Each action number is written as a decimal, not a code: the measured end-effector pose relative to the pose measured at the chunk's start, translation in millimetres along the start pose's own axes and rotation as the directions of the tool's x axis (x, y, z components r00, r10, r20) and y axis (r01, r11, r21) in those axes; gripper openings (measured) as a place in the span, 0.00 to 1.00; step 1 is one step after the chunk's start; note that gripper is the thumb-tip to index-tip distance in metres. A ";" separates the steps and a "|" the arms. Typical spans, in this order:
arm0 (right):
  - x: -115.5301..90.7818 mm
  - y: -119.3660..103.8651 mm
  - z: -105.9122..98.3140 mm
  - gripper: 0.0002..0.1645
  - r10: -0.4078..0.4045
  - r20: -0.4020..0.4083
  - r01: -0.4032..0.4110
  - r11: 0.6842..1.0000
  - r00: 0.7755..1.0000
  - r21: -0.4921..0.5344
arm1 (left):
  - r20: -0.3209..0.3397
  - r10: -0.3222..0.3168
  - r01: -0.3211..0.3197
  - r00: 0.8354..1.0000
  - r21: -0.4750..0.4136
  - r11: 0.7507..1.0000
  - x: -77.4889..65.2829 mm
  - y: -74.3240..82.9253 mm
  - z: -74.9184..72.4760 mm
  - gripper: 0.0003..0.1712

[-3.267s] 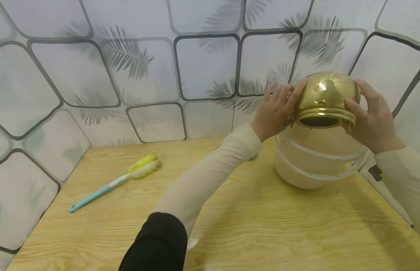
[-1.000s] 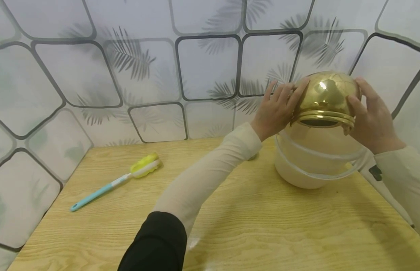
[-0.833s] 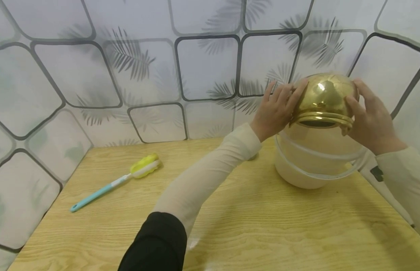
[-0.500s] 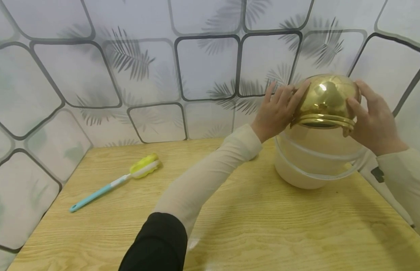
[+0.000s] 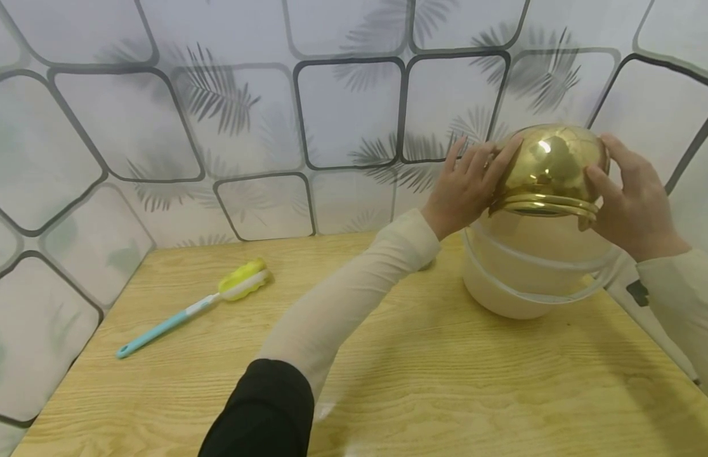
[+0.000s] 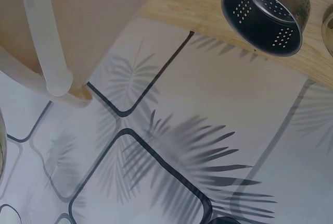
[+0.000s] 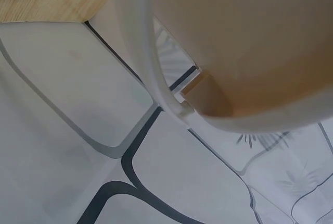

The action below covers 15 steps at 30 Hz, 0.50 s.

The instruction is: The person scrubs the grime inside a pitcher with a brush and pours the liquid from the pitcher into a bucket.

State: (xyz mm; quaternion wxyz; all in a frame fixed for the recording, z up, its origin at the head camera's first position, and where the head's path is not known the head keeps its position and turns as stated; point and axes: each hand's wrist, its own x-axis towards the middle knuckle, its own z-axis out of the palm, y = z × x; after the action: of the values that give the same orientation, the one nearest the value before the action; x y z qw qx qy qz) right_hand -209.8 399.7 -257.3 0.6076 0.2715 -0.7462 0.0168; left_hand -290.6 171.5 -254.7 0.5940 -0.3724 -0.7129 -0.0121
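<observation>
A shiny gold metal pot [image 5: 550, 168] is held upside down above a translucent plastic bucket [image 5: 502, 289], its mouth facing down. My left hand [image 5: 465, 181] grips the pot's left side, its fingers mostly behind it. On the right side my right hand [image 5: 636, 197] holds it between thumb and fingers. Neither hand shows in its own wrist view. The left wrist view shows the bucket's rim [image 6: 67, 98] and pale handle. The bucket wall [image 7: 239, 52] fills much of the right wrist view. What is inside the pot is hidden.
A sponge brush [image 5: 242, 280] with a blue handle lies on the wooden table [image 5: 445, 381] at left. A perforated metal strainer cup [image 6: 268, 18] stands by the back wall, mostly hidden by my left sleeve in the head view. Patterned walls [image 5: 348, 114] close in the back and sides.
The pot has tipped slightly further, so less of its dark mouth shows than 3.3 seconds ago. Both hands keep their hold, and the bucket and brush stay put.
</observation>
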 end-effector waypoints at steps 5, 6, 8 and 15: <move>-1.1 2.8 0.6 0.62 -0.006 -0.003 0.006 1.000 1.000 -0.001 | -0.005 0.004 -0.003 1.000 0.023 1.000 0.3 -0.3 -0.7 0.27; -1.2 3.2 0.8 0.62 -0.007 -0.001 0.007 1.000 1.000 0.002 | -0.008 0.002 -0.002 1.000 0.024 1.000 0.3 -0.3 -0.6 0.27; -1.5 3.9 0.8 0.60 -0.009 0.002 0.009 1.000 1.000 0.004 | -0.011 0.001 -0.001 1.000 0.025 1.000 0.1 -0.3 -0.7 0.27; -0.8 2.3 0.7 0.53 -0.025 -0.009 0.025 0.999 1.000 -0.038 | -0.001 -0.013 0.013 1.000 0.017 1.000 -0.3 -0.1 -0.6 0.27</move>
State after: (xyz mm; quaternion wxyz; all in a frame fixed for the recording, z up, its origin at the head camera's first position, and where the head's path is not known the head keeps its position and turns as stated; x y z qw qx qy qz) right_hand -211.3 401.8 -257.5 0.6162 0.2690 -0.7402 -0.0037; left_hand -290.2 171.0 -254.7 0.5973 -0.3626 -0.7152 -0.0100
